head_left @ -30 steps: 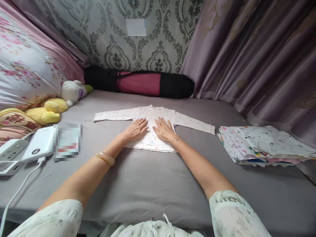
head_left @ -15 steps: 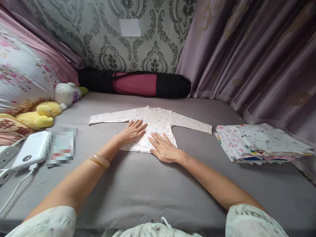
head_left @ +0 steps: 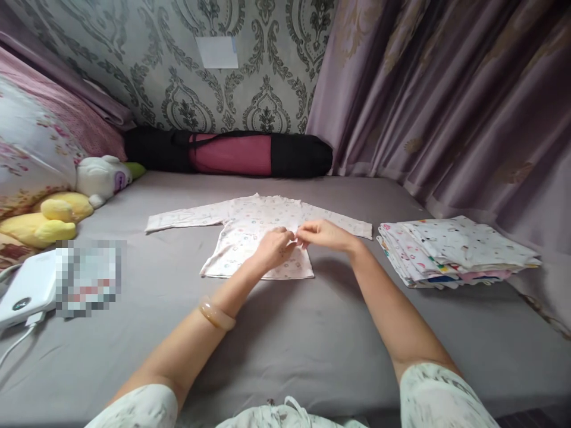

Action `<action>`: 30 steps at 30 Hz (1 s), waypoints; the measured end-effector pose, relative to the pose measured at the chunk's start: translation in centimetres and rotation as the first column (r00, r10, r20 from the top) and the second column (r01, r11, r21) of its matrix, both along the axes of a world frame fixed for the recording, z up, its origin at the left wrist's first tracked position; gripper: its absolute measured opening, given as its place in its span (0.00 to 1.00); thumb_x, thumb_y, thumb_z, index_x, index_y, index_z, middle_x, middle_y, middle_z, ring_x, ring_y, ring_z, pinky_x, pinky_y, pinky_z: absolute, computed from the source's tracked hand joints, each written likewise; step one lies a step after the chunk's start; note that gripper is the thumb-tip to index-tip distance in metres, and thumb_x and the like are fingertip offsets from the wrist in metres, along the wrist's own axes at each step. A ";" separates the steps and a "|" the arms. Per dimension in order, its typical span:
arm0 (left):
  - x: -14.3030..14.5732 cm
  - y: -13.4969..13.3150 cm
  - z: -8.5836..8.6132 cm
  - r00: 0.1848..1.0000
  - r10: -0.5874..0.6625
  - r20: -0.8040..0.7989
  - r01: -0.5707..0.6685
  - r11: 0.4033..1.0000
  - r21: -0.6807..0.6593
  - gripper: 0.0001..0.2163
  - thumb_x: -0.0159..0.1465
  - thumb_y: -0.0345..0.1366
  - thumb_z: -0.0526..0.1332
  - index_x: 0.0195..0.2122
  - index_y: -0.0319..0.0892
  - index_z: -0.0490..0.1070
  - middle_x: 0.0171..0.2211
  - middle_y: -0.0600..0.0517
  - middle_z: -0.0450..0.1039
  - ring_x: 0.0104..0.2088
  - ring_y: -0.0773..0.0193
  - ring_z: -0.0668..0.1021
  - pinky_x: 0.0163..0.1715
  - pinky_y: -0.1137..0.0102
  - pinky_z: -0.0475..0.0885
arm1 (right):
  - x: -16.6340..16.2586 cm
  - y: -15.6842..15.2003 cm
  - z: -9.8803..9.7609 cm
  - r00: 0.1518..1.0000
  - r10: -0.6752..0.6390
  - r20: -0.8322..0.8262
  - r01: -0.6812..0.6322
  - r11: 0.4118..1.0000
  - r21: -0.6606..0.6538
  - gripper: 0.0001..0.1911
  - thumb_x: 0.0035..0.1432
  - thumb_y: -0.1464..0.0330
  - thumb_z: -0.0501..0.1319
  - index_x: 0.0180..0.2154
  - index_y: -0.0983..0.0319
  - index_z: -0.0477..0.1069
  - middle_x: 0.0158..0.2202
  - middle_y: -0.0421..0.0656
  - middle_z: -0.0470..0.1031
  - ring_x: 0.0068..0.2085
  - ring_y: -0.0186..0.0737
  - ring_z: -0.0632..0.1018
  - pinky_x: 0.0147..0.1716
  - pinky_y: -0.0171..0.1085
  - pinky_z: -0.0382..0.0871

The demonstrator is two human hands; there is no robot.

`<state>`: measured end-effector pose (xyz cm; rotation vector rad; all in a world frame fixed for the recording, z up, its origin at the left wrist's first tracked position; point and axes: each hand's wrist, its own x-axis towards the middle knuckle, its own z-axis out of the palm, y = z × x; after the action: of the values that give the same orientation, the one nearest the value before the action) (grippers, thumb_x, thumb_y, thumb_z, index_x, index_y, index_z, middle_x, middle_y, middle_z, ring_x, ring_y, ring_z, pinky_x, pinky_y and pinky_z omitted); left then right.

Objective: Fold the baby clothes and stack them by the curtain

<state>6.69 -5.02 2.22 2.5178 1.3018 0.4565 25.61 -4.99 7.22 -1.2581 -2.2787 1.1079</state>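
A small white long-sleeved shirt (head_left: 243, 238) with a tiny coloured print lies flat on the grey bed sheet (head_left: 285, 333), sleeves spread to both sides. My left hand (head_left: 273, 248) and my right hand (head_left: 323, 233) meet over its right side near the armpit. Both have their fingers pinched together on the cloth there. A pale bangle sits on my left wrist.
A stack of folded printed clothes (head_left: 455, 249) lies to the right near the purple curtain (head_left: 446, 101). A black and pink rolled bag (head_left: 232, 153) lies along the wall. Plush toys (head_left: 66, 199), a floral pillow and a white charger (head_left: 27, 288) are at the left.
Both hands lay flat on the shirt's body before; they have moved to its right side and pinched the cloth. The view has shifted to the right.
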 end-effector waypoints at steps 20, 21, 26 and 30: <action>4.9 -3.3 -0.2 0.978 0.209 -0.005 -0.206 0.957 -0.202 0.06 0.59 0.33 0.57 0.34 0.42 0.73 0.36 0.42 0.78 0.39 0.52 0.79 0.36 0.64 0.69 | 1.5 4.0 -5.5 0.859 -0.386 0.338 0.214 0.868 0.449 0.12 0.67 0.71 0.55 0.48 0.59 0.74 0.49 0.45 0.73 0.52 0.41 0.72 0.49 0.36 0.65; 4.8 -3.1 -0.2 0.974 0.225 0.024 -0.214 0.948 -0.235 0.05 0.58 0.34 0.57 0.32 0.42 0.73 0.34 0.43 0.78 0.38 0.54 0.79 0.35 0.65 0.69 | 1.6 4.1 -5.6 0.867 -0.379 0.323 0.212 0.869 0.448 0.12 0.67 0.71 0.55 0.48 0.59 0.75 0.49 0.45 0.73 0.52 0.41 0.72 0.49 0.36 0.65; 3.8 -2.1 0.2 0.932 0.312 0.182 -0.213 0.881 -0.423 0.05 0.56 0.35 0.58 0.28 0.42 0.71 0.27 0.48 0.77 0.30 0.60 0.77 0.28 0.70 0.67 | 2.0 4.6 -5.9 0.887 -0.350 0.300 0.191 0.871 0.454 0.14 0.68 0.71 0.53 0.48 0.58 0.76 0.48 0.45 0.74 0.52 0.40 0.71 0.51 0.36 0.64; 3.2 -1.8 0.8 0.938 0.258 0.230 -0.116 0.863 -0.491 0.04 0.55 0.33 0.58 0.28 0.41 0.71 0.25 0.52 0.75 0.27 0.64 0.75 0.26 0.72 0.65 | 1.9 4.5 -5.7 0.851 -0.394 0.347 0.178 0.839 0.515 0.16 0.68 0.73 0.50 0.46 0.58 0.76 0.47 0.46 0.74 0.52 0.42 0.70 0.51 0.37 0.63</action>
<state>9.85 -6.81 3.02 1.8547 1.3536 0.4606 27.53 -0.46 1.52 -1.6896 -2.3298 0.1371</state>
